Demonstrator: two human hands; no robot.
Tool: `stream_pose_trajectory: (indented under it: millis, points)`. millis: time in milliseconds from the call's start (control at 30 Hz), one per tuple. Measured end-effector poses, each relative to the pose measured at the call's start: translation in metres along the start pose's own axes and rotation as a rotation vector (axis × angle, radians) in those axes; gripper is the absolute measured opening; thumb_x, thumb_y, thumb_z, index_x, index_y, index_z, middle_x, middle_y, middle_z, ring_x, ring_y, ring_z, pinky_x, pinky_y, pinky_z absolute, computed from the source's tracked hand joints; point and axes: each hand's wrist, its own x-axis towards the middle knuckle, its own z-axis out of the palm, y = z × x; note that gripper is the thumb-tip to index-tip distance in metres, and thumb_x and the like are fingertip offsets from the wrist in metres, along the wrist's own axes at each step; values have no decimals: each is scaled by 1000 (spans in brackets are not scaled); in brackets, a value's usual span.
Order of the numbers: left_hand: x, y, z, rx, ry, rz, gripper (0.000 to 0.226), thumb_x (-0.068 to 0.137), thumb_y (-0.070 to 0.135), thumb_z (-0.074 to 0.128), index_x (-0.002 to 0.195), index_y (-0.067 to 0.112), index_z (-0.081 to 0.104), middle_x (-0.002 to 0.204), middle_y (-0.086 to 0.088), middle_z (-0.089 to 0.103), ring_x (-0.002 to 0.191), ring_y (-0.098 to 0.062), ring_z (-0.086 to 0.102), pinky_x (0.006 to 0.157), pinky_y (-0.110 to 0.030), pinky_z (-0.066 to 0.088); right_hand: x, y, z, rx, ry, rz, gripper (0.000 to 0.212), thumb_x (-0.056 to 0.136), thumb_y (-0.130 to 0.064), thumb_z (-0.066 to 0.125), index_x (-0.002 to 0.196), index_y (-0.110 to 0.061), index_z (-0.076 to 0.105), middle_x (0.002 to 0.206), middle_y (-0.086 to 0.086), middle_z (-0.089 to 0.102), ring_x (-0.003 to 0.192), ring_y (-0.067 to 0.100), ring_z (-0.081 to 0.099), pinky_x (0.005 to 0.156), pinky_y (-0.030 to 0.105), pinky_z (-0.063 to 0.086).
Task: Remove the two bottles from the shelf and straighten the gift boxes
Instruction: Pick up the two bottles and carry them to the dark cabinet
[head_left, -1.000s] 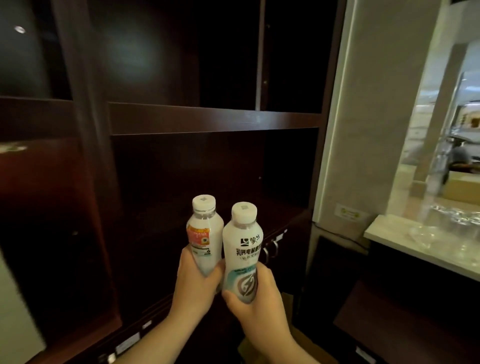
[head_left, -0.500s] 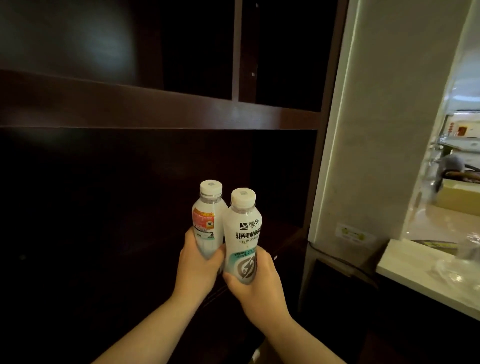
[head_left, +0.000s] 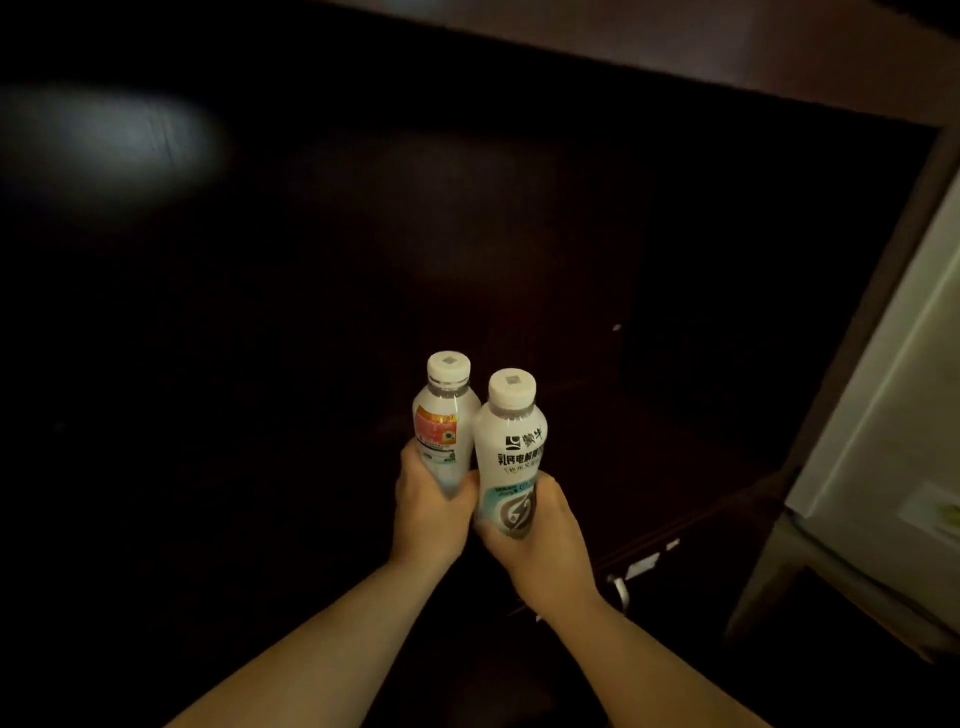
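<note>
Two white plastic bottles with white caps stand upright side by side in front of a dark shelf opening. My left hand (head_left: 428, 512) grips the lower part of the left bottle (head_left: 444, 421), which carries an orange-red label. My right hand (head_left: 537, 540) holds the right bottle (head_left: 511, 447) around its base; this one has black lettering and a grey lightning emblem. The two bottles touch each other. No gift boxes show in this view.
The dark wooden shelf unit (head_left: 675, 47) fills most of the view, its inside almost black. A pale wall panel (head_left: 893, 405) stands at the right. A metal handle (head_left: 621, 592) and small white labels sit on the cabinet front below my right hand.
The view has swung left and closer to the shelf opening, so the counter and glasses at the right are out of sight. Both hands still hold the bottles in the same grip.
</note>
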Motion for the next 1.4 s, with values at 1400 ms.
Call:
stream_pose_trajectory:
  millis: [1400]
  points:
    - [-15, -99, -9, 152, -52, -105, 56, 77, 30, 81, 121, 40, 48, 115, 11, 68, 102, 3, 67, 80, -19, 57, 33, 104, 15, 57, -170, -29, 68, 73, -36, 86, 130, -32, 50, 116, -10, 61, 103, 2, 63, 81, 22, 53]
